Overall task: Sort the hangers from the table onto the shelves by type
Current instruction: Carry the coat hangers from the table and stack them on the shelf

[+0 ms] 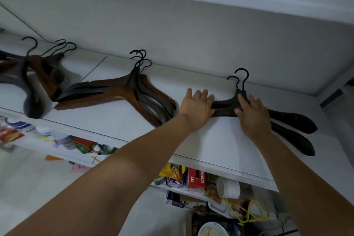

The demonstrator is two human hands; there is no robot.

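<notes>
Shelf top [107,120]: three hanger groups.
Left-end pile [30,103], middle stack [122,92], right pair [293,120]; hooks toward back edge.

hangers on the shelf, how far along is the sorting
Done: one pile at the left and a brown-and-grey stack in the middle lie on the shelf. In hand: the left hand and right hand rest on a dark pair at the right. Left: the table is out of view, so what remains cannot be told.
</notes>
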